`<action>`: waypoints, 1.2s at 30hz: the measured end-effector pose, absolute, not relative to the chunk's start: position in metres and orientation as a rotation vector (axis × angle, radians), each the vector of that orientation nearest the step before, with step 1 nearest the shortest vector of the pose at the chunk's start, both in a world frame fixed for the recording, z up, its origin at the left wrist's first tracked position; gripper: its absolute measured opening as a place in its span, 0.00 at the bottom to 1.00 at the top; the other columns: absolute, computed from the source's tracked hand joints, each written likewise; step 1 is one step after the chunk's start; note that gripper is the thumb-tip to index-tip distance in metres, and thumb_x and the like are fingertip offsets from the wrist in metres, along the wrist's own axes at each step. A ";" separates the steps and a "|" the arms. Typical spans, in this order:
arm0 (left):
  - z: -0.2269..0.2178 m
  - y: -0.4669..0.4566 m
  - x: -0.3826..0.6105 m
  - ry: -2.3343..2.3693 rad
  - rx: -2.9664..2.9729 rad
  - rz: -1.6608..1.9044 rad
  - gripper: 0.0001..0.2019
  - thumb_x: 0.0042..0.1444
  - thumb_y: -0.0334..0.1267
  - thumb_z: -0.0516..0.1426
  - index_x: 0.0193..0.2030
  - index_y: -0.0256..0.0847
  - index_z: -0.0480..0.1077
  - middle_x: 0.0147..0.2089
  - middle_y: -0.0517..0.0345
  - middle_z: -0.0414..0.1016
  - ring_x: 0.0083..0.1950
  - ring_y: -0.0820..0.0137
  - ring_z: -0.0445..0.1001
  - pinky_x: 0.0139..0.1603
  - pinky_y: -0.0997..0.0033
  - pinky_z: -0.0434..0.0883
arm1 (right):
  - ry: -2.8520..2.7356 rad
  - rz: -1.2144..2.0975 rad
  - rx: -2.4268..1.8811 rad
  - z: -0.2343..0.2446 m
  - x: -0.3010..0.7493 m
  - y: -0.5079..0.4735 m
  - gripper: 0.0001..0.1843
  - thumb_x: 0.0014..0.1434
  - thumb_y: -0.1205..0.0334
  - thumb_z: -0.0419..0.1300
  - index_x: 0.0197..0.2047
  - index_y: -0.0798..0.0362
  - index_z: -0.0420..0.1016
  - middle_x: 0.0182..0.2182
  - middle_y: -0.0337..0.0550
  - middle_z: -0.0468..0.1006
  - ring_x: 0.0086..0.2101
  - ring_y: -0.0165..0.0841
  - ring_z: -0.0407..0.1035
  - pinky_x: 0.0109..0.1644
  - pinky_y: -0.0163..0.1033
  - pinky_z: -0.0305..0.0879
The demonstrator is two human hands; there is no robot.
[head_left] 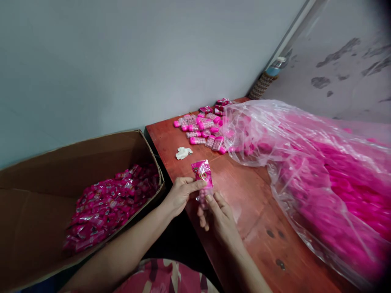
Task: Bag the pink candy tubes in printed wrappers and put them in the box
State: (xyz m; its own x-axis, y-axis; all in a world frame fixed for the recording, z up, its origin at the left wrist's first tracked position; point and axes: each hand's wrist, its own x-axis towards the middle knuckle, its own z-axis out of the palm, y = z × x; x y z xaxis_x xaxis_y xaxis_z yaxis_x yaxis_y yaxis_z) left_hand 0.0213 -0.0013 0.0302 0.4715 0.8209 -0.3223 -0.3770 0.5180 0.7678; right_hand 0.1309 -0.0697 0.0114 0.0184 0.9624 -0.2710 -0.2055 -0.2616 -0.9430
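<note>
My left hand (181,194) grips a shiny pink printed sachet (202,170) near its lower end, thumb on the front. Below the sachet, my right hand (222,217) pinches a small clear candy container (204,198) filled with pink balls. The container's upper end meets the sachet's lower edge; how far it sits inside I cannot tell. Both hands are over the near edge of the red table (244,195). Beyond them lies a loose pile of similar pink-capped candy containers (206,124).
A cardboard box (27,215) on the left holds many pink packets (104,207). A large clear plastic bag (293,138) full of pink containers covers the table's right side. Crumpled white material (183,153) lies on the table. A wrapped post (262,84) stands in the far corner.
</note>
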 end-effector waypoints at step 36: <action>-0.006 -0.006 0.019 1.086 1.899 0.955 0.16 0.49 0.38 0.59 0.47 0.46 0.71 0.55 0.51 0.67 0.62 0.58 0.56 0.63 0.51 0.43 | -0.734 1.265 -1.365 0.003 0.175 -0.068 0.12 0.54 0.52 0.58 0.34 0.52 0.65 0.24 0.37 0.74 0.20 0.26 0.67 0.21 0.29 0.61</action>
